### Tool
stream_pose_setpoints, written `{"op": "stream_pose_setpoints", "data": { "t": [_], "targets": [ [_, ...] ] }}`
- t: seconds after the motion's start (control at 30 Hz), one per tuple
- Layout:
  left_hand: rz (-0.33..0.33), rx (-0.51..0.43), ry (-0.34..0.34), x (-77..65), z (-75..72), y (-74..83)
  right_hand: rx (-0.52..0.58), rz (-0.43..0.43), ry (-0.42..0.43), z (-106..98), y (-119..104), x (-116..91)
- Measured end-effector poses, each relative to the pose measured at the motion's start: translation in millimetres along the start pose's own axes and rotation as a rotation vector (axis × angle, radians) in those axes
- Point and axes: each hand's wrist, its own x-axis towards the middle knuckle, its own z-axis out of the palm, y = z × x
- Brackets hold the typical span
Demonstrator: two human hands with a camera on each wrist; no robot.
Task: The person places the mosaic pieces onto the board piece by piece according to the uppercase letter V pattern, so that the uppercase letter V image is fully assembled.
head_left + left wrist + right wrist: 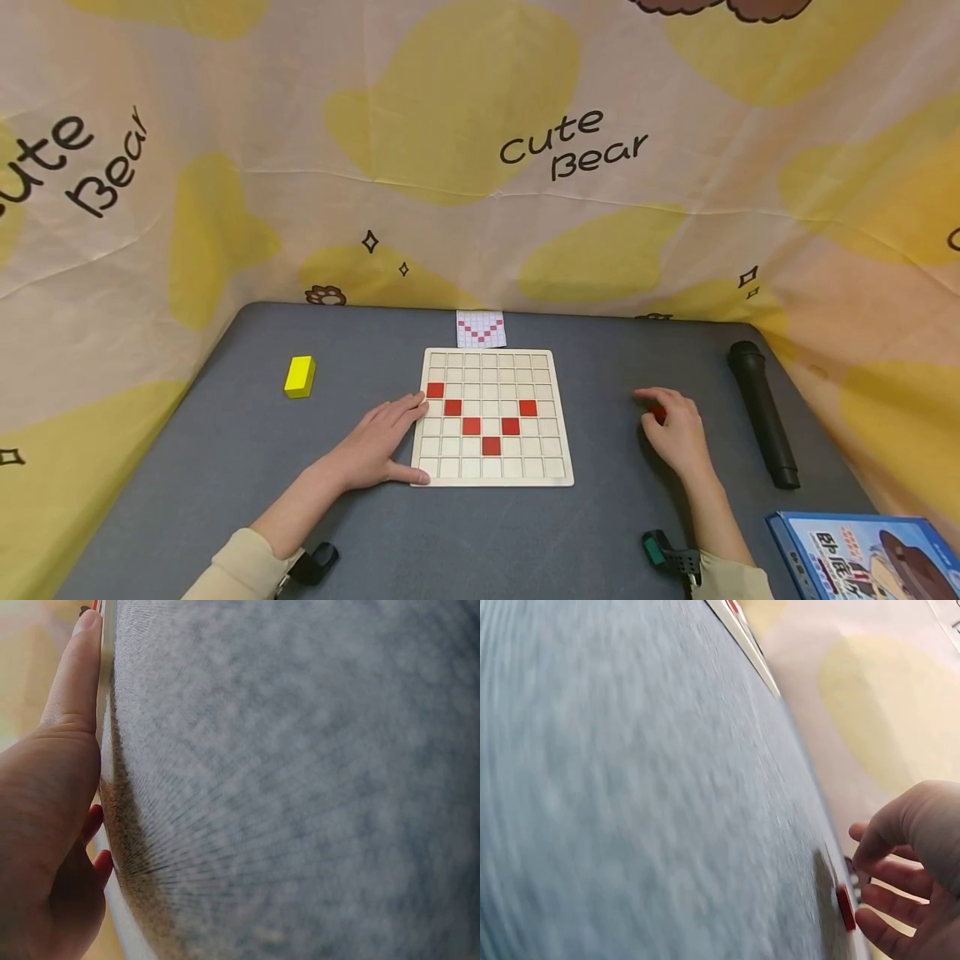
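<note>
A white square grid board point(492, 468) lies on the grey table, with several red tiles point(491, 446) set in its cells in a V shape. My left hand point(378, 442) rests along the board's left side, fingers extended at the edge and thumb at the near corner; its thumb point(73, 682) lies along the board's edge point(106, 667) in the left wrist view. To the right of the board, my right hand point(678, 433) hovers low with loosely bent fingers. Beneath it is a loose red tile point(845, 907), close to the fingertips and partly covered in the head view.
Behind the board lies a small pattern card point(481, 330) with a pink V on a grid. A yellow block point(300, 377) sits at left. On the right are a black microphone point(765, 417) and, nearer, a blue box point(870, 554). Patterned cloth point(450, 100) hangs behind the table.
</note>
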Motion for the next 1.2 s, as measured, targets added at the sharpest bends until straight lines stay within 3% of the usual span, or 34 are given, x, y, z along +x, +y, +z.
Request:
{"op": "stream_pose_setpoints", "data": {
  "t": [0.2, 0.5, 0.9, 1.2],
  "targets": [
    [-0.008, -0.002, -0.009, -0.7, -1.0, 0.5, -0.006, 0.019, 0.030, -8.0, 9.6, -4.9],
    [-0.005, 0.002, -0.003, 0.0, -1.1, 2.1, -0.054, 0.029, -0.001, -12.0, 16.3, -5.0],
    [-0.010, 0.004, -0.012, 0.4, -2.4, 3.3, -0.037, -0.027, -0.041, -5.2, 7.9, -3.1],
    [-0.014, 0.005, -0.013, 0.5, -1.9, 2.9, -0.063, -0.011, -0.027, -6.9, 7.4, -4.2]
  ]
}}
